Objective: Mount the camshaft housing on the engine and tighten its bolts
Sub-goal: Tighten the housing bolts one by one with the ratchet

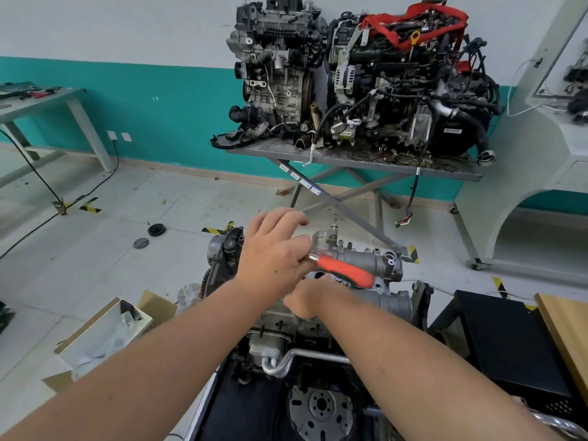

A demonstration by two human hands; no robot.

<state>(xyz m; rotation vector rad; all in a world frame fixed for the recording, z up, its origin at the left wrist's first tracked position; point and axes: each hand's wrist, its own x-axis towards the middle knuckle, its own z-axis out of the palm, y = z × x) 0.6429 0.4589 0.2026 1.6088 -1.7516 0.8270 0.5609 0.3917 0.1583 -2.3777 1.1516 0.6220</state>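
A: Nearest the bottom of the frame?
B: Both forearms reach up to the engine at lower centre, its flywheel facing the camera.
A: The hands?
B: The right hand is curled low against the engine top — what it holds is hidden. The left hand pinches the metal end of a red-handled ratchet, other fingers spread.
A: And the housing?
B: The camshaft housing sits on top of the engine, long axis running left to right; the ratchet handle points lower right across it.
A: Farther back?
B: Two engines on a grey table — top centre.
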